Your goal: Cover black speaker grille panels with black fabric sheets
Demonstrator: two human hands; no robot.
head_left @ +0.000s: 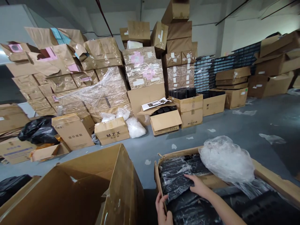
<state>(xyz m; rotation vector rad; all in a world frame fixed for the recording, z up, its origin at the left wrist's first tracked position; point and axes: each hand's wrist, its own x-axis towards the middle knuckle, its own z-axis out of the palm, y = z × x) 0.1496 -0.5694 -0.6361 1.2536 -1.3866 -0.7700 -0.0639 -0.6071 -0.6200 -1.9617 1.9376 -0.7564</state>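
A low open carton [157, 184] at the lower right holds black items in clear plastic wrap [175, 175]. My right hand [199, 187] reaches over these items from the right, its index finger stretched out and touching the wrap. My left hand [162, 210] is at the carton's near left edge, fingers apart and pointing up; its lower part is cut off by the frame. A bundle of clear plastic bags [227, 159] lies on the far side of the carton, over part of its contents.
A large open carton [126, 184] stands to the left. Across the floor are a carton marked MZX [112, 131], white bags [136, 127], cartons of black items [191, 111] and tall film-wrapped stacks [110, 90]. Plastic scraps [272, 138] lie on the grey floor.
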